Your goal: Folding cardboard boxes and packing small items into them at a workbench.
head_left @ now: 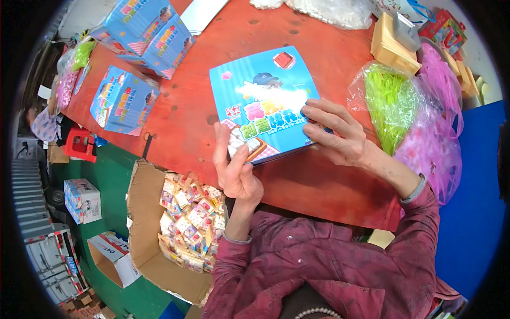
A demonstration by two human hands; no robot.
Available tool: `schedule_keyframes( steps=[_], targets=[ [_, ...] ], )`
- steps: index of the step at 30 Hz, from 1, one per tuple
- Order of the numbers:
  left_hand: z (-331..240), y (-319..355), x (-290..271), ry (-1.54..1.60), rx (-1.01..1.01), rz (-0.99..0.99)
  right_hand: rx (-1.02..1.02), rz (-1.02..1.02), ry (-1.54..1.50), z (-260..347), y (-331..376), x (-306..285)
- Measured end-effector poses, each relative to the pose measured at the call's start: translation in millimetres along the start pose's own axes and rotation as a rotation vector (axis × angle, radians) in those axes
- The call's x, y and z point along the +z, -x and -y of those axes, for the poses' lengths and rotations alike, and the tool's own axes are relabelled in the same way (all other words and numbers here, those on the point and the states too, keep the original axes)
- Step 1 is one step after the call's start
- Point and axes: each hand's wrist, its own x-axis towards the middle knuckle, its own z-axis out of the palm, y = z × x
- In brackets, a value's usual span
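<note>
A blue box (265, 101) lies mid-worktop (191, 111). The left hand (236, 170) grips its 7 o'clock corner; the right hand (334, 133) presses open fingers on its 4 o'clock edge. A carton (146, 223) of small packs sits at 7 o'clock.

On a red table (319, 186) lies a blue printed box (263, 101), flat and tilted. The left hand (234, 167) grips its near left corner, fingers upright against the edge and thumb on top. The right hand (337, 133) rests on its near right corner, fingers spread across the lid. Just right of that hand sits a clear bag of green shredded filler (390, 103), with a pink plastic bag (433, 127) beside it. 3 more blue boxes (141, 61) lie at the far left of the table. Below the table edge, an open cardboard carton (141, 212) holds many small colourful packs (191, 218).
</note>
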Motion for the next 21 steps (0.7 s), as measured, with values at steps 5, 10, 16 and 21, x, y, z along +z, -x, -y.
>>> schedule_keyframes(
  steps=[5,10,16,21],
  targets=[
    [0,1,0,0.007,-0.011,0.001,-0.027,-0.012,0.020,0,2,1],
    [1,2,-3,-0.017,0.012,0.015,-0.037,-0.021,0.025,-1,4,2],
    [1,4,-9,-0.036,-0.032,0.108,-0.028,-0.043,-0.015,-1,4,5],
    [4,2,-4,-0.012,-0.022,0.060,-0.039,-0.081,-0.020,-3,5,12]
  ],
)
